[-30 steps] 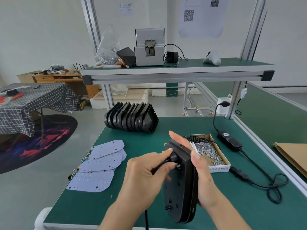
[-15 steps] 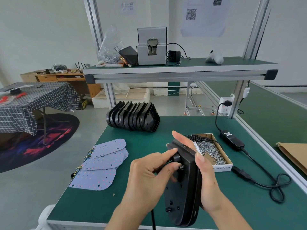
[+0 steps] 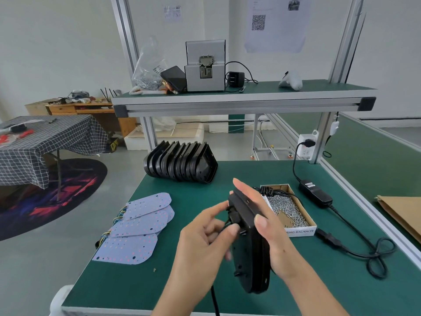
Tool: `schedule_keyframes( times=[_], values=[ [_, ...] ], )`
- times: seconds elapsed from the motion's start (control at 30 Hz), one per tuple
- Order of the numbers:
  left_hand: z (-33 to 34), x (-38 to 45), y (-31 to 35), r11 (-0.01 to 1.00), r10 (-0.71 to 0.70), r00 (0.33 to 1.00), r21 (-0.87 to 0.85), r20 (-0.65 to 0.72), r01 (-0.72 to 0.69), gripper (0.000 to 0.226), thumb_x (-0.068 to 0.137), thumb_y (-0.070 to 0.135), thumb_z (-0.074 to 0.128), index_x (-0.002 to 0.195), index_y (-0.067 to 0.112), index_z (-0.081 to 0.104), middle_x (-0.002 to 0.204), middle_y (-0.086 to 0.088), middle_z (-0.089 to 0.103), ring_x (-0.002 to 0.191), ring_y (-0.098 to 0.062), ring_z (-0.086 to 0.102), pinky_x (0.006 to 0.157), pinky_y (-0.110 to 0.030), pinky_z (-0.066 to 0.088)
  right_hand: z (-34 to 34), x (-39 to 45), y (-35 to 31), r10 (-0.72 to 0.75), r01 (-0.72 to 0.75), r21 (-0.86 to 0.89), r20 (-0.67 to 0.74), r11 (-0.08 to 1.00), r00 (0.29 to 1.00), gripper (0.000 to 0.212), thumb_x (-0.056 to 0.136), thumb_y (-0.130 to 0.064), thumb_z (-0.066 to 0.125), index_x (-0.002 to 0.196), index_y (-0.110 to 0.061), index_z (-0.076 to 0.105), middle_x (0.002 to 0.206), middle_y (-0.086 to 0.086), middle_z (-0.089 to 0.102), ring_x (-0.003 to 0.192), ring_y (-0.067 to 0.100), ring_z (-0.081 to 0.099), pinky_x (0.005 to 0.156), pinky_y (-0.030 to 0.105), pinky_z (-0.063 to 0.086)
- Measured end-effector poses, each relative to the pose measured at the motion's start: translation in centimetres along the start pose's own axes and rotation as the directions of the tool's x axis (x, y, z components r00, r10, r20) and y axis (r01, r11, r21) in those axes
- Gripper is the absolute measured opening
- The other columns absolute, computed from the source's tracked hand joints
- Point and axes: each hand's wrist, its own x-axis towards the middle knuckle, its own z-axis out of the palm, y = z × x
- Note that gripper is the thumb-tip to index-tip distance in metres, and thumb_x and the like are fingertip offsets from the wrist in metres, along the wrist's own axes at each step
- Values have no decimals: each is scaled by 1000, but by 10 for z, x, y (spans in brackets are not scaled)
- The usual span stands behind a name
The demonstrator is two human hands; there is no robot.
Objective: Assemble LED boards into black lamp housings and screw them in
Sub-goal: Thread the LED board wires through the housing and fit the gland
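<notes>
A black lamp housing (image 3: 251, 254) stands on edge above the green bench, its back turned to the left. My right hand (image 3: 268, 226) holds it from the right, with the thumb over its top edge. My left hand (image 3: 205, 238) pinches a small black fitting (image 3: 233, 216) on the housing's back between thumb and fingers. A black cable (image 3: 214, 299) hangs down below the housing. Three pale LED boards (image 3: 136, 226) with coloured wires lie fanned out at the left. A row of empty black housings (image 3: 182, 164) stands at the back of the bench.
A cardboard box of small screws (image 3: 288, 209) sits just right of the housing. A black power adapter (image 3: 315, 193) and its coiled cord (image 3: 373, 254) run from the wall socket (image 3: 306, 144). Overhead, a shelf (image 3: 241, 101) carries a grey screw feeder (image 3: 205, 67).
My left fingers have shifted on the fitting, the index finger lifting and the thumb sliding lower. The housing stays in my right hand in about the same place.
</notes>
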Motion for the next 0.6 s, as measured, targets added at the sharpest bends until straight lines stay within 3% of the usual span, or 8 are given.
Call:
schedule_keyframes(
  times=[0.1, 0.2, 0.27, 0.33, 0.43, 0.6],
  values=[
    [-5, -2, 4, 997, -66, 997, 25, -43, 67, 22, 82, 58, 69, 99, 45, 68, 80, -3, 75, 54, -14, 43, 56, -27, 40, -2, 1, 2, -9, 9, -52, -1, 999, 1000, 86, 85, -82, 58, 156, -36, 45, 154, 0, 53, 146, 23, 46, 122, 57, 32],
    [-7, -3, 4, 992, -55, 997, 110, -46, 60, 8, 96, 36, 73, 88, 35, 69, 72, -1, 73, 54, -10, 44, 56, -25, 38, -3, 0, 3, -26, 27, -80, 16, 996, 1000, 84, 87, -81, 57, 156, -33, 46, 154, 1, 52, 145, 25, 47, 120, 56, 34],
    [-7, -3, 6, 991, -14, 998, 135, -69, 23, 14, 96, 24, 74, 86, 33, 72, 67, 0, 72, 53, -4, 51, 54, -14, 38, -3, 1, 0, -41, 41, -73, 5, 997, 999, 83, 88, -81, 56, 154, -31, 49, 153, 2, 53, 144, 27, 48, 119, 56, 34],
    [-4, -4, 8, 994, 6, 995, 113, -104, 6, 11, 92, 26, 79, 87, 34, 74, 67, 0, 72, 59, -4, 61, 58, -11, 44, -3, 1, -3, -39, 39, -55, -5, 998, 999, 83, 87, -81, 57, 153, -30, 51, 152, 4, 55, 144, 28, 49, 118, 55, 35],
    [1, -9, 7, 997, 0, 991, 81, -136, 11, 18, 78, 47, 83, 91, 37, 76, 76, 2, 76, 69, -9, 70, 68, -17, 55, -5, 1, -7, -34, 34, -71, 4, 997, 999, 86, 88, -80, 57, 154, -25, 50, 149, 6, 56, 141, 30, 50, 114, 50, 38],
    [8, -16, 5, 996, 53, 968, 88, -246, -32, 16, 77, 42, 89, 89, 41, 79, 77, 3, 78, 67, -12, 73, 69, -24, 61, -5, -1, -7, -44, 45, -66, 4, 997, 999, 88, 86, -82, 56, 152, -24, 52, 148, 7, 57, 140, 31, 51, 113, 43, 43]
  ],
)
